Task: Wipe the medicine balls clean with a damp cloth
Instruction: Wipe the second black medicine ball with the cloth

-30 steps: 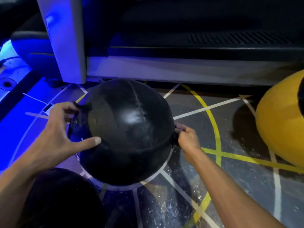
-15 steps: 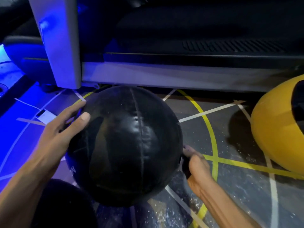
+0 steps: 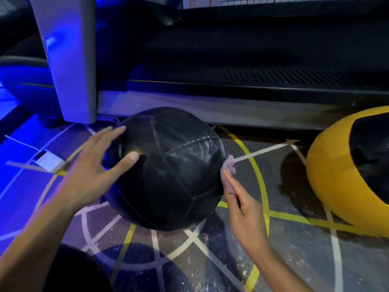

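The black medicine ball (image 3: pixel 168 167), stitched leather panels with visible seams, sits on the patterned floor (image 3: pixel 210 260) in the middle of the view, just in front of the pale base rail (image 3: pixel 210 110) of a dark gym machine. The left hand (image 3: pixel 92 171) lies on the ball's left side with fingers spread and nearly straight, the thumb reaching onto the upper front panel and the fingertips (image 3: pixel 120 129) touching the ball's upper left edge; it grips nothing. The right hand (image 3: pixel 242 209) is at the ball's right edge, fingers extended and held together, pressing a small pale pinkish cloth (image 3: pixel 230 165) against the ball's side; only a crumpled tuft of the cloth shows above the fingertips, and whether the thumb pinches it cannot be told. To the right, well apart from the black ball, a yellow ball with a black panel (image 3: pixel 336 175) rests on the floor, cut off by the frame edge. The floor carries yellow and white curved and straight lines. A white upright post (image 3: pixel 67 60) stands behind the ball on the left, lit blue, and a small white tag (image 3: pixel 50 163) lies on the floor near the left hand. A dark rounded shape (image 3: pixel 73 270) fills the bottom left corner
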The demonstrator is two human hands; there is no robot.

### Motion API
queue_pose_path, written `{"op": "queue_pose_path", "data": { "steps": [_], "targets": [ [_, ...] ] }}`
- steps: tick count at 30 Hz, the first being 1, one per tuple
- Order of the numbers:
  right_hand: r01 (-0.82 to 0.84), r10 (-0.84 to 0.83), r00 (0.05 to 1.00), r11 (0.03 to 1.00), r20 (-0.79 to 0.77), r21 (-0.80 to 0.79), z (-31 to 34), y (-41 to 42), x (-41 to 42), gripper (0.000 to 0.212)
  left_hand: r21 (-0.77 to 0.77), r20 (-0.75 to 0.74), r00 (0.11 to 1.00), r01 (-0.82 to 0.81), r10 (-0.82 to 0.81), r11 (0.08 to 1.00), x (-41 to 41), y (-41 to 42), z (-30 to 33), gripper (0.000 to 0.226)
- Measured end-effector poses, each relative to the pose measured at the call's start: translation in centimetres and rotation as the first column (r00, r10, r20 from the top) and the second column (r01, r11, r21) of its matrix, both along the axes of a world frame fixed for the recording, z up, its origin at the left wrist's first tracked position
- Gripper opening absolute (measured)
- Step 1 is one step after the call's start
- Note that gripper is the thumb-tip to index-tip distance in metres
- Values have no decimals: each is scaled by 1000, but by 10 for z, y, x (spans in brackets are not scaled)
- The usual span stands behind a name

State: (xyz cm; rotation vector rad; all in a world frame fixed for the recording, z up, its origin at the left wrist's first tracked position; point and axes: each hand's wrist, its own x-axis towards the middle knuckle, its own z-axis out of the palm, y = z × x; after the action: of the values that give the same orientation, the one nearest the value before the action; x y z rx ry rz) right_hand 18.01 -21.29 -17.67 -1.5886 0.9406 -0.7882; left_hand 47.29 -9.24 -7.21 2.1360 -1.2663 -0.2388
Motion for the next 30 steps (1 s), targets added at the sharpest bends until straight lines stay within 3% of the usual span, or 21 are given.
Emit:
{"op": "queue_pose_path", "data": {
  "steps": [3, 7, 9, 12, 13, 14, 16, 18, 20, 22, 23, 24, 26, 27, 28, 30],
  "targets": [
    [61, -65, 996, 996, -58, -61, 4, 12, 6, 43, -25, -55, 998, -15, 13, 1000, 0, -6, 3, 66],
    [111, -111, 994, 994, 24, -10, 24, 21, 26, 41, -42, -8, 998, -59, 58, 997, -11, 2, -5, 77],
    [0, 10, 999, 981, 53, -192, 40, 32, 41, 45, -66, 8, 998, -62, 62, 996, -19, 11, -12, 78],
    [-193, 207, 978, 807, -40, -558, 35, 27, 49, 49, -87, -21, 998, -65, 64, 994, -25, 27, -18, 76],
    [-185, 207, 978, 813, -22, -552, 32, 12, 48, 47, -90, -30, 997, -70, 68, 993, -24, 32, -19, 75],
    [-122, 140, 990, 883, 5, -454, 31, -4, 47, 44, -92, -33, 997, -75, 72, 993, -23, 37, -18, 73],
    [56, -64, 997, 985, -41, -161, 35, -24, 51, 42, -95, -35, 997, -73, 70, 993, -21, 39, -17, 70],
    [54, -65, 996, 985, -67, -163, 45, -10, 54, 39, -105, -39, 997, -66, 62, 992, -23, 40, -17, 68],
    [-113, 137, 990, 891, 23, -440, 59, 32, 59, 36, -133, -24, 998, -56, 53, 990, -21, 40, -18, 67],
    [-298, 290, 948, 654, -133, -696, 50, 45, 57, 44, -130, 1, 999, -50, 50, 990, -23, 41, -21, 69],
    [-311, 297, 943, 620, -152, -720, 45, 30, 55, 43, -124, -3, 999, -50, 50, 991, -25, 42, -22, 72],
    [-275, 264, 957, 681, -123, -678, 43, 10, 56, 39, -120, -15, 998, -65, 64, 991, -25, 44, -21, 75],
    [-54, 34, 998, 904, -54, -425, 55, -23, 60, 35, -99, -25, 996, -90, 88, 991, -27, 46, -20, 79],
    [12, -44, 995, 948, -93, -317, 57, -27, 60, 35, -87, -22, 996, -92, 91, 992, -30, 44, -21, 80],
    [14, -51, 992, 955, -118, -296, 59, -22, 59, 36, -91, -27, 995, -97, 95, 991, -34, 43, -21, 80],
    [-117, 90, 993, 887, -83, -447, 64, 15, 60, 37, -105, -37, 995, -100, 96, 989, -33, 43, -21, 80]
  ]
}}
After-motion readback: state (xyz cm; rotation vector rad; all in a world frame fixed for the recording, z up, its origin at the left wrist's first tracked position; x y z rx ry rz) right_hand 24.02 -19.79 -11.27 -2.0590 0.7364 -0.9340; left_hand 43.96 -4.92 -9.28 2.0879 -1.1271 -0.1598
